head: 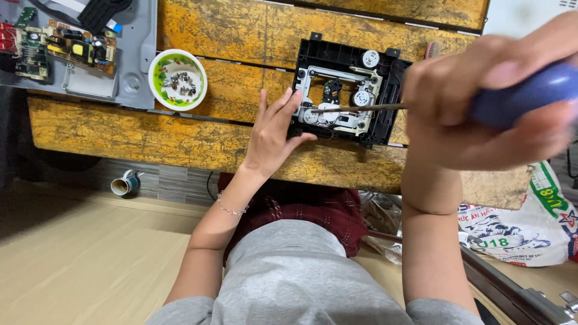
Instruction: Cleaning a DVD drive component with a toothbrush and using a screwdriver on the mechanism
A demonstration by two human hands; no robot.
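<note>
Head view shows the left hand [274,135] with spread fingers pressing the black drive [346,93], which lies near the front edge of the bench [150,135]. Right hand [481,96] grips a blue screwdriver [421,102], fingers wrapped around the handle, tip on the drive's middle. Bowl [177,79] already holds several screws, and a bare circuit board [66,45] lies at the left corner. The mechanism looks still assembled.

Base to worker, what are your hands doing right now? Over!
Left hand steadies black drive mechanism on wooden bench. Right hand grips blue-handled screwdriver, tip on the mechanism. Bowl of screws sits aside, nothing blocking.
</note>
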